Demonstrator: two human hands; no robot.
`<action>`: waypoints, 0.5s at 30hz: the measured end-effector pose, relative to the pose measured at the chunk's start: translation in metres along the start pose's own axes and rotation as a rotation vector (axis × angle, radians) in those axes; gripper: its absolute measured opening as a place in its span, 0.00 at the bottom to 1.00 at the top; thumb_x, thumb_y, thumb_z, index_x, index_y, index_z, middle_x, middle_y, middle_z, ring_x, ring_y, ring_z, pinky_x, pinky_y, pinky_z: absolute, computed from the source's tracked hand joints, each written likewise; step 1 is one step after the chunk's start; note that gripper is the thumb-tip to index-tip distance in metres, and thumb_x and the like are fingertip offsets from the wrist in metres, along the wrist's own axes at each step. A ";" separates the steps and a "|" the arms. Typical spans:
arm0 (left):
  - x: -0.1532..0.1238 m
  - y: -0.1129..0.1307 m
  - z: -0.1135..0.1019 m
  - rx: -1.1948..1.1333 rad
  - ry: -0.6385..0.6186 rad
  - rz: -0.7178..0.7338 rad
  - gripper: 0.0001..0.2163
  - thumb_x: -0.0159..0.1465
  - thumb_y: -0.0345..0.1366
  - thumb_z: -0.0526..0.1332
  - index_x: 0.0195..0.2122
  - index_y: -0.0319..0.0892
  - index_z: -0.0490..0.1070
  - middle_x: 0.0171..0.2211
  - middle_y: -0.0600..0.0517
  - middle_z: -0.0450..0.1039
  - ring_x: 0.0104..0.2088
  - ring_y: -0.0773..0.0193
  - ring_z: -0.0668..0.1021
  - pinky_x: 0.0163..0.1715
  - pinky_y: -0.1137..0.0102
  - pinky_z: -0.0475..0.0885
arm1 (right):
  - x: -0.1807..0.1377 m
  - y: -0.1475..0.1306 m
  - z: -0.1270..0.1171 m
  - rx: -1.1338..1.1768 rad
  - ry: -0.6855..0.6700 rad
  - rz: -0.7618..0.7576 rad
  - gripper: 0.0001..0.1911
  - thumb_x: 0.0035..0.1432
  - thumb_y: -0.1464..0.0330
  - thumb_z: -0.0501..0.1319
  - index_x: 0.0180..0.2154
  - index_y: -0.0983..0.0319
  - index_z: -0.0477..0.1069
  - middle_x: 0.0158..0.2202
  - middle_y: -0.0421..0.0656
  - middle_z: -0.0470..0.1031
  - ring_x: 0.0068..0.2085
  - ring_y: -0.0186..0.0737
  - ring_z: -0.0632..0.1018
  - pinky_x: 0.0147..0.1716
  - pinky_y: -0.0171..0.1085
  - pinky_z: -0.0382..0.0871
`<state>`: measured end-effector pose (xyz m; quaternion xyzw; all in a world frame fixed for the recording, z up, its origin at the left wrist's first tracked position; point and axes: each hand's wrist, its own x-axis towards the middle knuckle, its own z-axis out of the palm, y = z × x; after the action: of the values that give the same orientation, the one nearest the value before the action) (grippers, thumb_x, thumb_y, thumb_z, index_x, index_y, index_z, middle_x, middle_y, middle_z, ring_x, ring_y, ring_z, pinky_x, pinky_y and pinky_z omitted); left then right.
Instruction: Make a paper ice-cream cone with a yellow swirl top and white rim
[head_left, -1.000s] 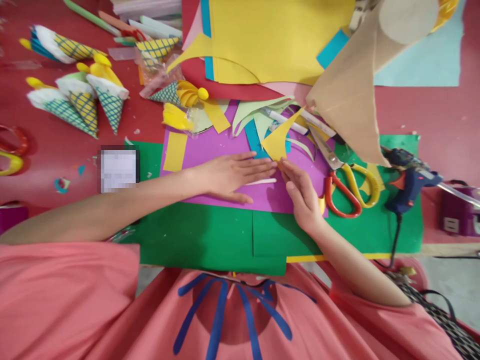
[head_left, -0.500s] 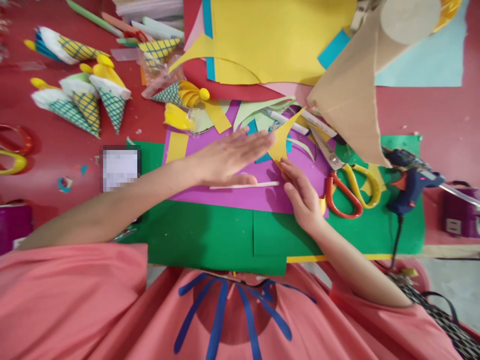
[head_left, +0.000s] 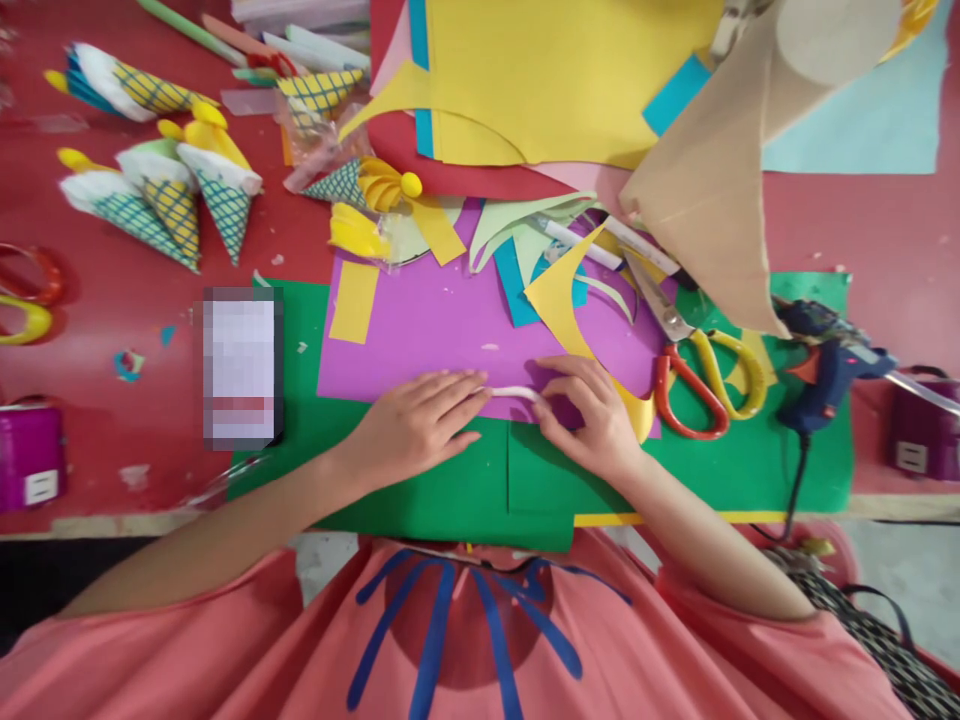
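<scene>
A thin white strand (head_left: 511, 392) lies slightly bent across the purple sheet (head_left: 420, 350), between my two hands. My left hand (head_left: 416, 428) rests flat with fingers stretched out, its fingertips covering the strand's left end. At the other end, my right hand (head_left: 589, 415) pinches the strand between thumb and forefinger. A curved yellow paper offcut (head_left: 562, 300) passes behind and under my right hand. To the right of it lie large scissors (head_left: 679, 335) with one red and one yellow handle loop.
A blue glue gun (head_left: 814, 385) stands at the right on green paper (head_left: 712, 470). Several patterned cones (head_left: 154, 215) lie at the left, near a phone (head_left: 240, 370). A tan paper cone (head_left: 705, 180) and yellow sheets (head_left: 540, 80) occupy the back.
My left hand has moved back and left, down onto the strand. My right hand now pinches the strand's right end, which sits nearer to me and is bent rather than straight.
</scene>
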<state>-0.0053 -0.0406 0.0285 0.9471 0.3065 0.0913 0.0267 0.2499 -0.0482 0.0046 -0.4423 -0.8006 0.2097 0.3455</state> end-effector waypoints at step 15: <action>0.000 -0.006 0.011 -0.254 0.161 -0.178 0.07 0.69 0.33 0.59 0.44 0.39 0.75 0.36 0.48 0.80 0.39 0.59 0.79 0.42 0.65 0.74 | 0.002 -0.004 -0.007 0.223 -0.045 -0.015 0.09 0.63 0.71 0.63 0.46 0.61 0.77 0.39 0.47 0.83 0.41 0.40 0.83 0.42 0.38 0.78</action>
<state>-0.0061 -0.0357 0.0169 0.8949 0.3763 0.2023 0.1293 0.2515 -0.0483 0.0128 -0.3904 -0.7832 0.3047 0.3760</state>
